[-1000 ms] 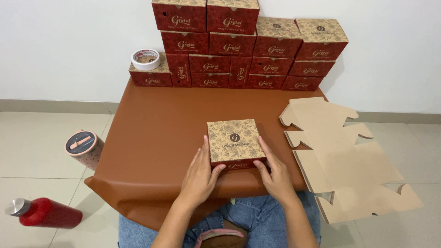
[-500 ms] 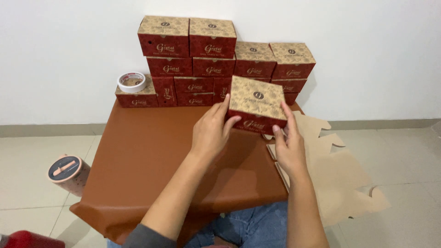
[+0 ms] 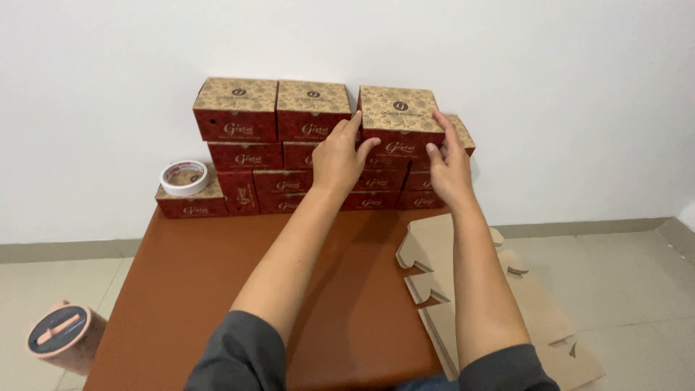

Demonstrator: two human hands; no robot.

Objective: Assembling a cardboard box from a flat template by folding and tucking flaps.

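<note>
Holding red-and-gold box (image 3: 400,119) between left hand (image 3: 339,158), right hand (image 3: 449,165), atop stack (image 3: 289,156).

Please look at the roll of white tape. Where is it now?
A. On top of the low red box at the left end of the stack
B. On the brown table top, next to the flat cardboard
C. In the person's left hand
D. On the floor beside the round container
A: the roll of white tape lies on the gold lid of the low red box at the stack's left end, apart from both hands.

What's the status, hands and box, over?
Left hand and right hand grip the red-and-gold box on both sides. Box at top row of the stack. Nothing in the way.
</note>
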